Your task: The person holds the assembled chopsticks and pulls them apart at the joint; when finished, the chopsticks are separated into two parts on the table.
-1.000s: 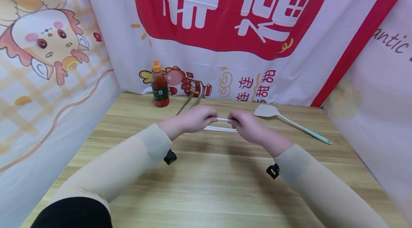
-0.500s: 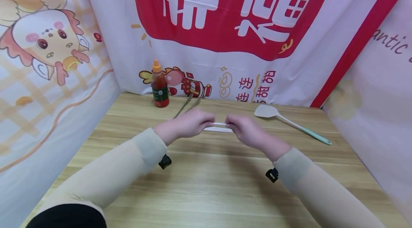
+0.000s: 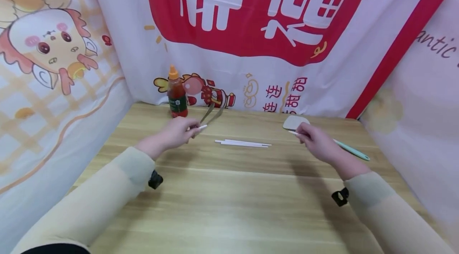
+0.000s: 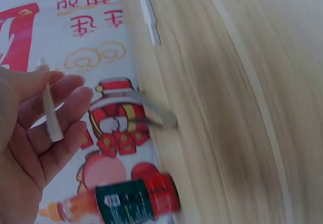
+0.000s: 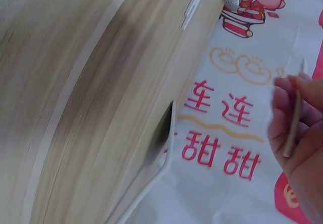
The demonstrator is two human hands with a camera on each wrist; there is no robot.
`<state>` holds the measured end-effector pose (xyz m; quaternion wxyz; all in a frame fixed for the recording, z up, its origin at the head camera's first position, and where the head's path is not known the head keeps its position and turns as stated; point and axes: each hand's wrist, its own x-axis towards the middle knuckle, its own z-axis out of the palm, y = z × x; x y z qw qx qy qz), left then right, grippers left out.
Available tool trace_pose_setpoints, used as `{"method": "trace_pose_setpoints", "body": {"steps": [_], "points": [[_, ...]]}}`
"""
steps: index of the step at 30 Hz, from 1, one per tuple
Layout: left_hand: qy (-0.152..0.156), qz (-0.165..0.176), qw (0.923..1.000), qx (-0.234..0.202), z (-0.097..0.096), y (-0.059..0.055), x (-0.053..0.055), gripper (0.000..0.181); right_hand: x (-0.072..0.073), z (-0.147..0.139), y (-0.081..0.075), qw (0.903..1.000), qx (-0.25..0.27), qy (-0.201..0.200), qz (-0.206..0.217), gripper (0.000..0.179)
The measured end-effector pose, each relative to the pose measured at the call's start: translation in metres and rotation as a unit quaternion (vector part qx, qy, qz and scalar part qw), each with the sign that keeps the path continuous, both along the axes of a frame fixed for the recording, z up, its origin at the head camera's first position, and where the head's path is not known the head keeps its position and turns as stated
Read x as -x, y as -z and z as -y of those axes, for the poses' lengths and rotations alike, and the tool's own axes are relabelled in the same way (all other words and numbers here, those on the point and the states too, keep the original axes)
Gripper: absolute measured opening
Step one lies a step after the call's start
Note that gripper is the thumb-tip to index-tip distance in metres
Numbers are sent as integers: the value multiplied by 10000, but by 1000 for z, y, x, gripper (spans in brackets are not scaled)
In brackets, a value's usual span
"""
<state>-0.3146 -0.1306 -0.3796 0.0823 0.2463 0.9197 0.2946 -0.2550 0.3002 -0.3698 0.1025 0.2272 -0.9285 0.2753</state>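
In the head view my left hand (image 3: 175, 131) pinches a short white stick piece (image 3: 203, 127) above the left side of the table, in front of the tongs. The left wrist view shows this piece (image 4: 52, 113) between thumb and fingers. My right hand (image 3: 319, 142) pinches another short white piece (image 3: 293, 132) over the spatula (image 3: 353, 151), partly hiding it. In the right wrist view that second piece (image 5: 293, 125) lies along the fingers, its lower end blunt. Between the hands, several thin white sticks (image 3: 245, 143) lie side by side on the wooden table (image 3: 229, 206).
A sauce bottle (image 3: 177, 98) with an orange cap and green label stands at the back left. Metal tongs (image 3: 214, 115) lie right of it. The spatula has a pale head and mint handle. Printed cloth (image 3: 229, 62) hangs along the back and sides.
My hands were close together over the table with one white stick between them. They have moved well apart, left and right, each holding a short piece. The sticks on the table are uncovered.
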Motion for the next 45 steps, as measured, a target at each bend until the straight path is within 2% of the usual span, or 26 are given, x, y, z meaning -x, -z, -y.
{"method": "trace_pose_setpoints", "body": {"steps": [4, 7, 9, 15, 20, 24, 31, 40, 45], "points": [[489, -27, 9985, 248, -12, 3, -3, 4, 5, 12, 4, 9988, -117, -480, 13, 10], [776, -38, 9958, 475, -27, 11, -5, 6, 6, 33, 13, 9968, -201, -771, 72, 10], [882, 92, 9947, 522, -35, 20, -5, 8, 7, 44, 21, 9951, -326, -905, 214, 9], [1023, 488, 9919, 574, -50, 47, -2, 7, 7, 68, 45, 9861, -998, -867, 1010, 3], [1110, 450, 9897, 785, -59, 58, 1, 8, 12, 79, 55, 9757, -1407, -801, 1477, 11], [1157, 395, 9888, 858, -63, 60, 2, 9, 15, 81, 59, 9720, -1534, -706, 1634, 14], [1120, 465, 9885, 903, -67, 59, 1, 10, 19, 80, 65, 9732, -1454, -701, 1636, 15], [1194, 718, 9881, 658, -65, 60, 3, 8, 18, 77, 64, 9733, -1459, -587, 1674, 13], [998, 498, 9919, 615, -67, 52, 11, 7, 23, 75, 60, 9769, -1080, -551, 1758, 10]]}}
